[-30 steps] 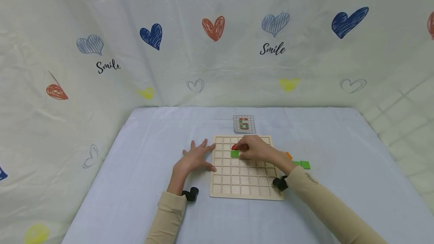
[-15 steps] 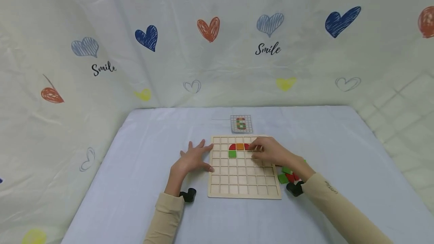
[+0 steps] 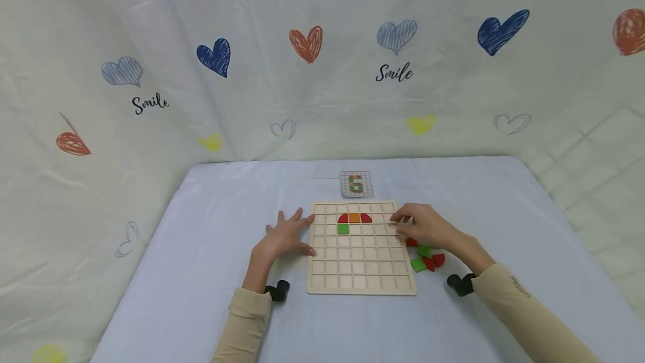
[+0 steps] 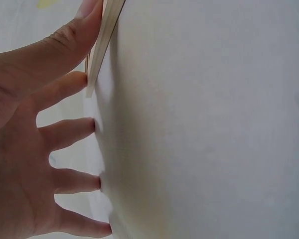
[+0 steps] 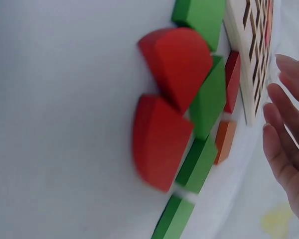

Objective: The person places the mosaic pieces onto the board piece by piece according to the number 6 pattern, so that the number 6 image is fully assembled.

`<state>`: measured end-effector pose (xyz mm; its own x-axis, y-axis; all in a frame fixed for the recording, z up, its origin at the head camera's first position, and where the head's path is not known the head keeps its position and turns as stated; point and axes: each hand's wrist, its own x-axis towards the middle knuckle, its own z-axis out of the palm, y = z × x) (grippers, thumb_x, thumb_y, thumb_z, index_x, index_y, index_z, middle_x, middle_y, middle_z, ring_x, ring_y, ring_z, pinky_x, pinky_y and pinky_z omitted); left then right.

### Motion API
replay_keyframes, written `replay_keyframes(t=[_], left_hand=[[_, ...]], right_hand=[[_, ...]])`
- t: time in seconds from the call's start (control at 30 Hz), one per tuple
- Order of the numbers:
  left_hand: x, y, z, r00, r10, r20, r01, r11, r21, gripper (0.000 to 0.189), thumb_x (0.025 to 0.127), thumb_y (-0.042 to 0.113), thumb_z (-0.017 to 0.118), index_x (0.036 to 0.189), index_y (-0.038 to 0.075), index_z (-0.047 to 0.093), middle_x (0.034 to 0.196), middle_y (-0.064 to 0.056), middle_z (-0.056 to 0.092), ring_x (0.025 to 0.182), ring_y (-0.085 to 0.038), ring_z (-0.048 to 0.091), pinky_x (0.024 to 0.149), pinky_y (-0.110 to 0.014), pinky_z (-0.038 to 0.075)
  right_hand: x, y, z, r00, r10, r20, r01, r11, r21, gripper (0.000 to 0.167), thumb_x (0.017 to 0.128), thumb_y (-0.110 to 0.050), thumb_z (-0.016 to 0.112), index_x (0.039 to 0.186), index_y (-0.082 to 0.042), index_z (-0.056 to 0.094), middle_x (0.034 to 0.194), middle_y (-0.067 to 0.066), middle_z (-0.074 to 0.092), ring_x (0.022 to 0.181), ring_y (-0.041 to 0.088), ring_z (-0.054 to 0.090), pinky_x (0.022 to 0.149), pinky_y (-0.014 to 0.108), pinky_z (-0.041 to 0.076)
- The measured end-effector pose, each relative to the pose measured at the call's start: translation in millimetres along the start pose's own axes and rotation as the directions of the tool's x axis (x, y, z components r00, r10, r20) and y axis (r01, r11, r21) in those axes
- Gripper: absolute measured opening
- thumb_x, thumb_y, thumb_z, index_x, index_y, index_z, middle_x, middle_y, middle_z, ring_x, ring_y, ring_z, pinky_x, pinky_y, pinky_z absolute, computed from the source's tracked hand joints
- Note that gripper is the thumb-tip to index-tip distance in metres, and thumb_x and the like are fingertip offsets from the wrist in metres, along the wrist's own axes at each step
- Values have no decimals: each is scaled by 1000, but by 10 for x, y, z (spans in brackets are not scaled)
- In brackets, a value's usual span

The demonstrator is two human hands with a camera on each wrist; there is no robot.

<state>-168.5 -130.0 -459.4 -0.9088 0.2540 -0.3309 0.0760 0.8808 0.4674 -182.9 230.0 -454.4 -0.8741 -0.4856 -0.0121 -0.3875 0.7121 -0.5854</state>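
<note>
A wooden grid board [image 3: 363,284] lies on the table. Set in its upper cells are a red quarter-round tile [image 3: 343,218], an orange square tile [image 3: 354,218] and another red quarter-round tile [image 3: 366,218]; a green square tile [image 3: 343,229] sits below the left one. With fingers spread, my left hand [image 3: 283,240] touches the board's left edge with thumb and index finger, its other fingertips on the cloth. My right hand [image 3: 425,226] hovers by the board's right edge, fingers loosely bent, holding nothing in the right wrist view.
Several loose red [image 5: 162,142], green [image 5: 209,97] and orange blocks [image 5: 224,141] lie right of the board, near the right hand. Behind the board is a card [image 3: 356,184] with a coloured grid pattern. A white curtain with hearts [image 3: 305,43] rises behind the table.
My right hand has let go of the right red quarter-round tile and moved right, off the placed row to the board's edge. The left hand keeps its place at the board.
</note>
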Motion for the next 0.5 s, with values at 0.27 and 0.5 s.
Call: replay_keyframes(t=[0.27,0.5], left_hand=[[3,-6,-3,1000,7,-1,-7,1000,3,94,78,38,90,158,24,43,171,-13,23,153,-59,1,110,-86,10],[8,-9,-3,1000,8,-4,-8,1000,2,94,77,38,90,158,23,43,171,-14,23,153,-60,1,109,-86,10]], right_hand=[[-163,83,-68,1000,20,-3,-20,1000,-21,21,88,-3,75,108,-1,76,103,7,74,88,21,63,75,29,56],[-254,136,-87,999,34,8,-34,998,-51,21,88,-5,77,109,-1,76,102,4,74,88,17,61,76,28,54]])
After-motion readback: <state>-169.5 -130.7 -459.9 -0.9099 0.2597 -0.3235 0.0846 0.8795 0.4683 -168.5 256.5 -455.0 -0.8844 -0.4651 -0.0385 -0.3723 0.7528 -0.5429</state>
